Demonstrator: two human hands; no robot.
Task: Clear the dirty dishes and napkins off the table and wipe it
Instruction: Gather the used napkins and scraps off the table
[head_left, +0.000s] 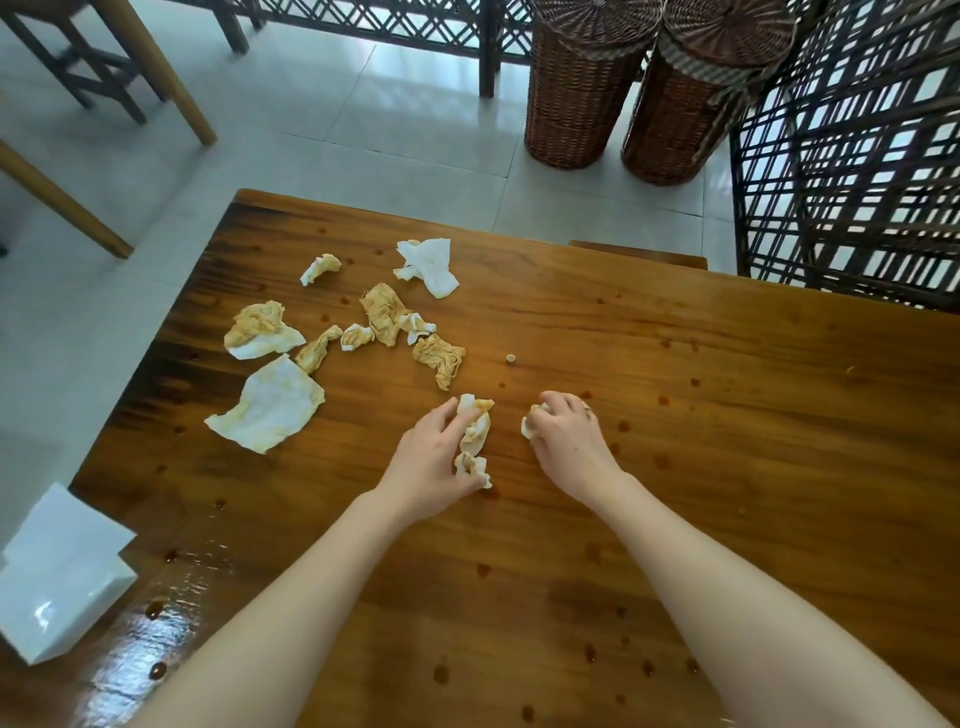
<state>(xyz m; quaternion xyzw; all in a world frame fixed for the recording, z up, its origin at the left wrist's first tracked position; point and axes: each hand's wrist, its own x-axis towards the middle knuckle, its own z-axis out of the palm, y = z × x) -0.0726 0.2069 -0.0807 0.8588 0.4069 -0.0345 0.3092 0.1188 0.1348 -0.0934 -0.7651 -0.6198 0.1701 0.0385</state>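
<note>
At frame centre our left hand (428, 462) pinches a stained, crumpled white paper napkin (475, 436) and our right hand (566, 434) curls round a smaller white wad (531, 423), both on the glossy brown wooden table (675, 467). We should ball each tightly, then gather the soiled napkins scattered up-left (384, 312). We can read no writing anywhere.

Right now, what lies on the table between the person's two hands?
Only bare table wood, in the head view: the left hand grips a stained napkin, the right hand a balled napkin.
</note>
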